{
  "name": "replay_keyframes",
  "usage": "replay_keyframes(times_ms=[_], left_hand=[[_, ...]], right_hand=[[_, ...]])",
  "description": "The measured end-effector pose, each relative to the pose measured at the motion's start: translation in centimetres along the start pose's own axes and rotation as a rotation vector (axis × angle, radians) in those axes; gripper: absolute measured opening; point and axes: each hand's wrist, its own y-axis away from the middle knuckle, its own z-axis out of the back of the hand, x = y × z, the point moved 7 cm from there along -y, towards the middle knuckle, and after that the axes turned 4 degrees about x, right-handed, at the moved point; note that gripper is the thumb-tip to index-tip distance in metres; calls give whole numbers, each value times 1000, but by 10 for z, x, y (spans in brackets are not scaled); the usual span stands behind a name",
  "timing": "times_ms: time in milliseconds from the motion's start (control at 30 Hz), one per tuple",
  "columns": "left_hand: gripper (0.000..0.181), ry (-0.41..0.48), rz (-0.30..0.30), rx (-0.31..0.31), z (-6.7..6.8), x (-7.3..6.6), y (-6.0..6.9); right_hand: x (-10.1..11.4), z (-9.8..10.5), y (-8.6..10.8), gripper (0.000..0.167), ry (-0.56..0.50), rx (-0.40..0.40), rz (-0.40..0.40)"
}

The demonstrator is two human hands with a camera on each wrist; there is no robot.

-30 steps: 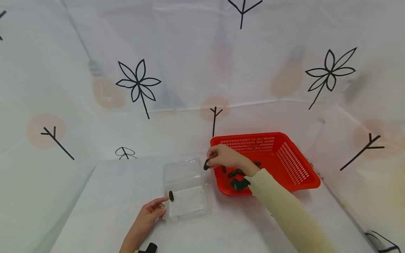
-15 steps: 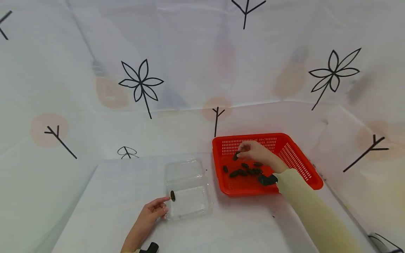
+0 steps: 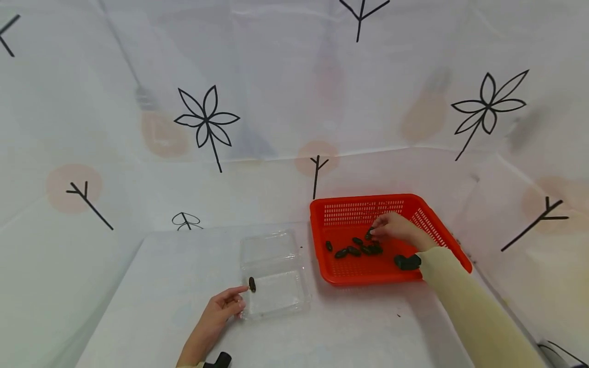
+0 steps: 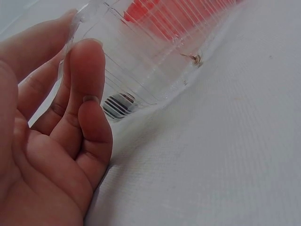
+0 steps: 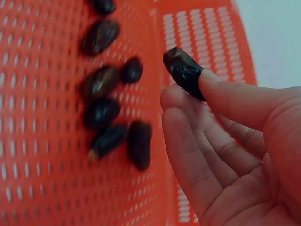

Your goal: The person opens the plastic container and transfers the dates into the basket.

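Observation:
My right hand (image 3: 391,228) is over the red plastic basket (image 3: 442,255), pinching a dark, wrinkled date (image 5: 184,70) between thumb and fingertips. Several more dates (image 3: 353,251) lie on the basket floor, left of and below the hand. At the left, my left hand (image 3: 223,306) holds the left edge of a clear plastic box (image 3: 276,296) whose hinged lid is folded back. One date (image 3: 252,284) lies in the box by the index fingertip. In the left wrist view the fingers (image 4: 87,70) lie against the clear wall, and a dark striped patch (image 4: 120,106) shows beside them.
The basket stands right of the box on a white-covered table (image 3: 184,286). A small dark crumb (image 3: 398,315) lies in front of the basket. Behind rises a white patterned cloth (image 3: 271,122). A dark-edged object (image 3: 559,352) shows at the lower right corner.
My right hand has moved right, from the basket's left rim to over its middle, with a date in its fingers throughout. The left hand and the box have stayed in place.

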Motion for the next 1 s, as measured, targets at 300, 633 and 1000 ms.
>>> replay_keyframes(times_ms=[300, 633, 1000], left_hand=[[46, 15, 3, -1, -1, 1, 0], [44, 6, 14, -14, 2, 3, -1], [45, 22, 45, -13, 3, 5, -3]], right_hand=[[-39, 16, 10, 19, 81, -8, -123], [-49, 20, 12, 22, 131, 19, -173], [-29, 21, 12, 23, 155, 2, -108]])
